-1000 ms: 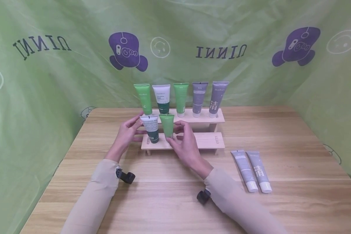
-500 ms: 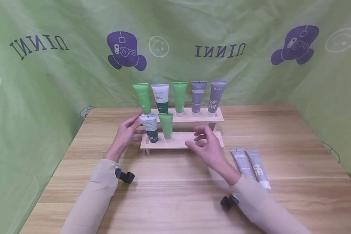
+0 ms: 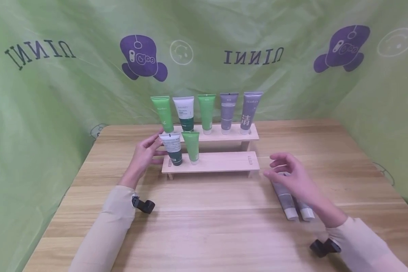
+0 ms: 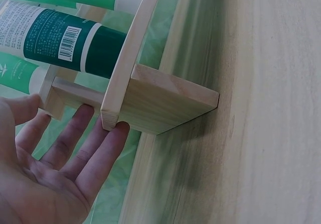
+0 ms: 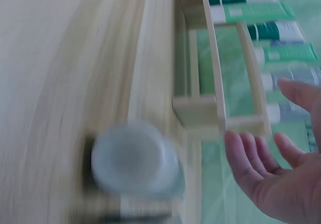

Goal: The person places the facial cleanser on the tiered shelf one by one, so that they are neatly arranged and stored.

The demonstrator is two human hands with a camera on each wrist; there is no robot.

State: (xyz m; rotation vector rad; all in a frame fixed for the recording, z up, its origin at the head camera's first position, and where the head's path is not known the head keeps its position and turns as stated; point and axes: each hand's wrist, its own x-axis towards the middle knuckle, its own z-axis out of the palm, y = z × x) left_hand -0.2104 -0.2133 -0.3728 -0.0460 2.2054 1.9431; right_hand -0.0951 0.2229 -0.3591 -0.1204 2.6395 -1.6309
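In the head view a two-tier wooden stand (image 3: pixel 221 162) holds upright squeeze tubes. Its lower shelf carries a white and dark-green tube (image 3: pixel 173 148) and a small green tube (image 3: pixel 192 146), both on the left half. My left hand (image 3: pixel 143 154) touches the stand's left end; in the left wrist view its fingertips (image 4: pixel 118 130) lie against the shelf edges, fingers extended. Over the table on the right, my right hand (image 3: pixel 294 177) hovers with relaxed fingers and holds nothing. Beneath it lie two grey tubes with white caps (image 3: pixel 291 214), (image 3: pixel 307 214), their upper parts mostly hidden by the hand.
Along the upper shelf (image 3: pixel 200 138) stand a green tube (image 3: pixel 163 113), a white and dark-green tube (image 3: pixel 184 112), another green tube (image 3: pixel 207 113) and two grey-purple tubes (image 3: pixel 229 113). A green printed curtain (image 3: pixel 204 75) hangs behind the wooden table (image 3: pixel 197 223).
My right hand has let go of the small green tube on the lower shelf and moved right, over the lying grey tubes. My left hand has stayed at the stand's left end.
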